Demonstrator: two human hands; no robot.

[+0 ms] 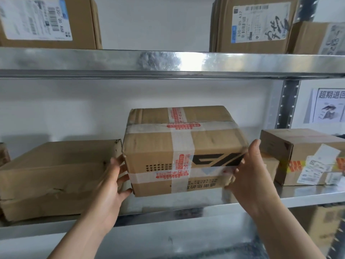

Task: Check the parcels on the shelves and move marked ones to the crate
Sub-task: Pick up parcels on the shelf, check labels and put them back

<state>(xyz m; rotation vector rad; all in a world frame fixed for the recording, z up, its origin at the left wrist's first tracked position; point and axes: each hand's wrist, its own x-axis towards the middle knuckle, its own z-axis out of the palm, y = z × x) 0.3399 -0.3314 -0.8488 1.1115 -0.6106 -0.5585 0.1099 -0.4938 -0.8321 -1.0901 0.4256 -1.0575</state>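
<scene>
Holding a taped box (183, 152) at the shelf (308, 195).
Our left hand (113, 186) and right hand (248, 176) grip its two sides.

A flat dented carton (56, 176) stands just left of the taped parcel (179, 144); open room lies above both, below the upper shelf beam (168, 62).

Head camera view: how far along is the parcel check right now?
Done: nothing can be confirmed, as no crate is in view. In hand: the left hand and right hand grip the taped box at the middle shelf. Left: the flat box, the labelled box and the upper-shelf boxes sit on the shelves.
</scene>
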